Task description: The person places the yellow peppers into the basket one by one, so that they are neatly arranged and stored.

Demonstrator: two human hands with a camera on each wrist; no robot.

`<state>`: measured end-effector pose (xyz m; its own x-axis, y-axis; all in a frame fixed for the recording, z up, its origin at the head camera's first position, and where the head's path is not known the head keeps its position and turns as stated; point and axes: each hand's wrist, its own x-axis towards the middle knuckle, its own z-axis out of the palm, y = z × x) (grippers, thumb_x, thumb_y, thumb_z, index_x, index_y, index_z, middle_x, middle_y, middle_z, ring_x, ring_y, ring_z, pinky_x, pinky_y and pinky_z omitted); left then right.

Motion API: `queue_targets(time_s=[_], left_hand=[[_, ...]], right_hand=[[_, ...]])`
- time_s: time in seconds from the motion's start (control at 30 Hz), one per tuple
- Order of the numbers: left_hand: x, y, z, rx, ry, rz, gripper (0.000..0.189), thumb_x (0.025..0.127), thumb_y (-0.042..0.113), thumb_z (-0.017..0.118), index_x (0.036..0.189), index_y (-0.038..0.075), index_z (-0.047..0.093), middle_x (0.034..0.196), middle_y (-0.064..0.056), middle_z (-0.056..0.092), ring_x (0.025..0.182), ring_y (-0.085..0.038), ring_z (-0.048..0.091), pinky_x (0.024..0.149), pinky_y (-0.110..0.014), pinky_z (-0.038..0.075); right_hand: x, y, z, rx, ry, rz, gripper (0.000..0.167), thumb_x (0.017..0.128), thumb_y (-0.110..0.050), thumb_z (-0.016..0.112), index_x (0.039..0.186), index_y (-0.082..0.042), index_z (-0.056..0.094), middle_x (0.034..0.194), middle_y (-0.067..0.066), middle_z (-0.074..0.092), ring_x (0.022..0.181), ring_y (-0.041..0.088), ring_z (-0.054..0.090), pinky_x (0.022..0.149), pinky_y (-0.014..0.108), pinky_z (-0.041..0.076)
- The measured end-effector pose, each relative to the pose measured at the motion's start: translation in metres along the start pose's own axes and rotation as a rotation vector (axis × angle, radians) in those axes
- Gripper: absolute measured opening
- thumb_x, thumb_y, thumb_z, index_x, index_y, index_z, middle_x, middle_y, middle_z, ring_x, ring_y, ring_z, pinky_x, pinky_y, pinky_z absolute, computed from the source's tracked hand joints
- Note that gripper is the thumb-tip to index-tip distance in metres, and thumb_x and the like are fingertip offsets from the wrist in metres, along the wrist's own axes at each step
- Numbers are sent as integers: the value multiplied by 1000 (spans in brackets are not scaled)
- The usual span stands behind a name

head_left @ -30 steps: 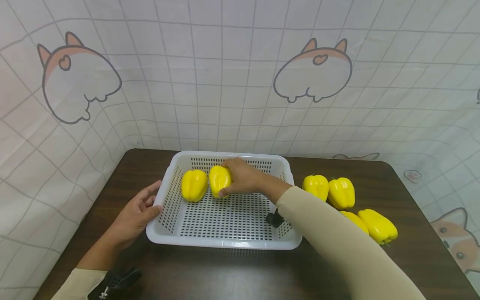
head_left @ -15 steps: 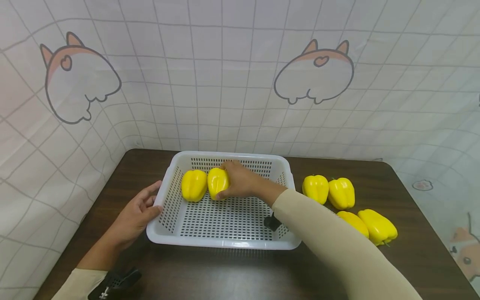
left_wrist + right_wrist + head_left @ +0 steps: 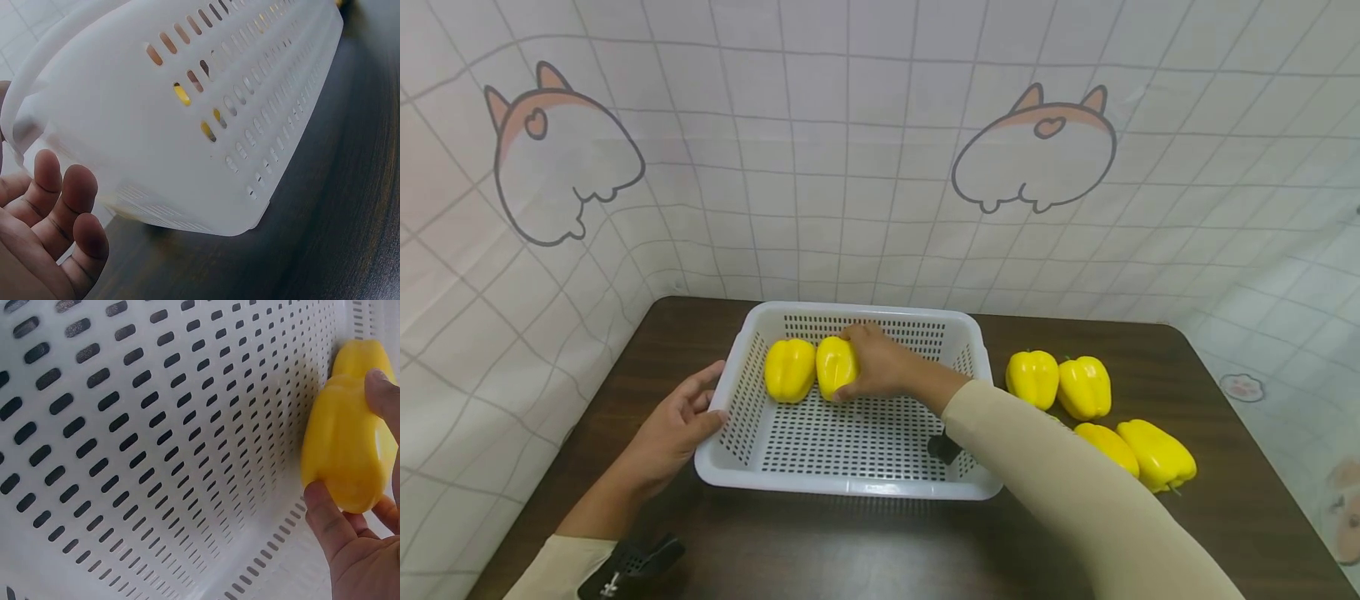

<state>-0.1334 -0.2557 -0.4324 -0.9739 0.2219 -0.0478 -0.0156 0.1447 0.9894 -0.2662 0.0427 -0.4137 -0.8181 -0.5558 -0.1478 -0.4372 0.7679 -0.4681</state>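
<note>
A white perforated plastic basket (image 3: 850, 487) sits on the dark table. My left hand (image 3: 673, 429) holds its left rim, thumb over the edge; in the left wrist view several loosely bent fingers (image 3: 80, 187) stay outside the basket wall. Inside the basket, my right hand (image 3: 880, 362) grips a yellow bell pepper (image 3: 835, 368), fingers and thumb around its sides. In the right wrist view that held bell pepper (image 3: 344, 447) is low against the basket's holed surface. A second yellow bell pepper (image 3: 790, 371) lies right beside it, toward the left wall.
Several more yellow bell peppers (image 3: 1153, 454) lie on the table (image 3: 850, 550) to the right of the basket, partly behind the right sleeve (image 3: 1037, 475). A white grid-patterned curtain (image 3: 850, 167) with dog drawings hangs behind the table.
My right hand has shifted slightly left with the bell pepper, bringing it up close to the other one, then stayed put. My left hand keeps its place on the rim.
</note>
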Motion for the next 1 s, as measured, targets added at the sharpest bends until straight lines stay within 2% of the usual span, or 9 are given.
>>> queue_targets(time_s=[0.3,0.57,0.8,1.0], left_hand=[[0,0,-1,-2,-7,11,78,103,4,58,164,6,9,138,-33,48,109,-38,66,85,-47,59],[0,-1,-1,4,-7,10,79,103,5,58,164,7,8,138,-33,49,110,-39,66,85,-47,59],[0,-2,-1,1,-7,10,78,103,5,58,164,7,9,137,-33,49,109,-39,65,84,-47,60],[1,-2,-1,6,-6,13,78,103,5,58,164,7,9,136,-33,49,109,-39,66,84,-47,60]], right_hand=[[1,2,3,-72,4,-11,107,68,-47,94,152,-12,37,136,11,47,113,22,55,100,40,51],[-1,1,-1,-57,-18,7,113,71,-49,92,159,-15,30,149,14,41,118,23,54,99,40,51],[-5,2,-10,-73,-32,15,112,73,-49,90,161,-16,28,157,14,36,132,26,49,109,46,45],[-11,9,-22,-53,-31,-32,109,76,-49,88,160,-12,31,164,12,31,149,28,32,119,48,30]])
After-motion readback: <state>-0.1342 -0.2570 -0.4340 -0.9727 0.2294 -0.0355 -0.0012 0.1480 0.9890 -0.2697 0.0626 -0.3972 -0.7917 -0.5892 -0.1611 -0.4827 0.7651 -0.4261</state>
